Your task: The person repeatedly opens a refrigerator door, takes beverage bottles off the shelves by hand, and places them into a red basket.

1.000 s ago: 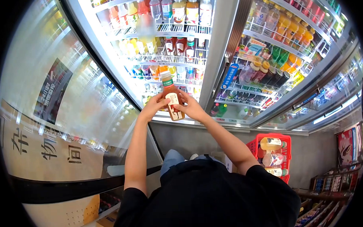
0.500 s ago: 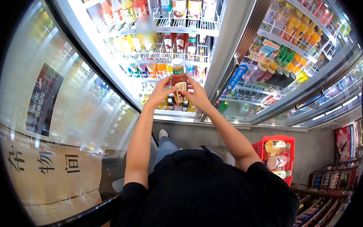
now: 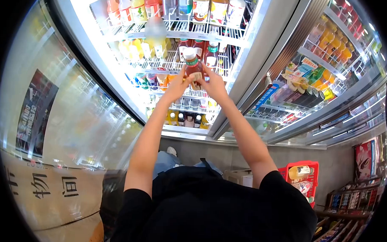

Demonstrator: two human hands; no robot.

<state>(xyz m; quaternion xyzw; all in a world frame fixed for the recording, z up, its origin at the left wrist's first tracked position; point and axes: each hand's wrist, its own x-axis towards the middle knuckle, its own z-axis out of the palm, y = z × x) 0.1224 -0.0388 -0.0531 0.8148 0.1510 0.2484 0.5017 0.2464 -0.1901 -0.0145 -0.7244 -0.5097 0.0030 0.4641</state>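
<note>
Btl (image 3: 194, 69): red-brn contents, wht cap (image 3: 190, 53) fitted, grn neck band (image 3: 192, 61) w/ lt lettering, cream label (image 3: 196, 76) partly hidden. Pose: cap end up; exact tilt unclear. Pos.: gripped btwn L hand (image 3: 177, 86) & R hand (image 3: 216, 87), in front of refrig. shelves (image 3: 190, 35).

A cardboard box (image 3: 234, 176) stands on the grey floor (image 3: 335, 164).
</note>
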